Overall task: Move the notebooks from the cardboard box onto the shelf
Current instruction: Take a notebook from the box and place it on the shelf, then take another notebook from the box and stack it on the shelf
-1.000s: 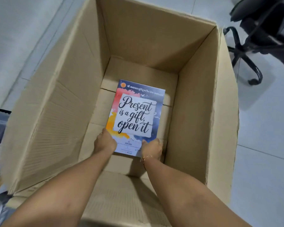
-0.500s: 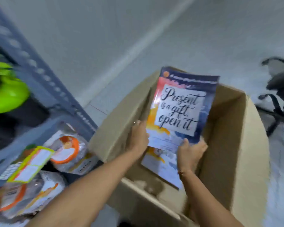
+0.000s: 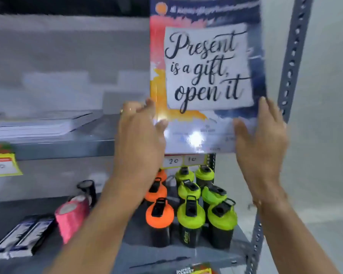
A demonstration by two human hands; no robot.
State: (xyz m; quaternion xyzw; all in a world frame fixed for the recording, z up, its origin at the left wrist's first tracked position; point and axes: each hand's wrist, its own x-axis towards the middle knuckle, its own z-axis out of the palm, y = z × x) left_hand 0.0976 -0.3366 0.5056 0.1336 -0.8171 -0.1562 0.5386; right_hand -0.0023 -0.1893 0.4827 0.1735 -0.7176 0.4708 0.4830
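Head view. A notebook is held upright in front of a grey metal shelf, its long axis vertical and its cover facing the camera. The left hand grips the lower left edge, its fingers wrapped behind the cover and the thumb pressed on the front; the right hand clamps the lower right edge likewise, fingers curled around the side. Both hands are thus closed on the notebook, at about the same height, and neither is clearly nearer the shelf. The notebook's lower edge hangs level with the front lip of the upper board, close to the perforated right upright; whether it touches the board cannot be told. To the left on that board lies a flat pile of paper goods, blurred, possibly notebooks already placed. The coming move appears to turn on tipping the long axis from vertical to flat and carrying the notebook left or inward over the board. The cover is glossy, with a glare spot near the bottom, a white panel lettered "Present is a gift, open it", and orange, pink and dark blue washes. On the board below stand shaker bottles with green and orange lids.
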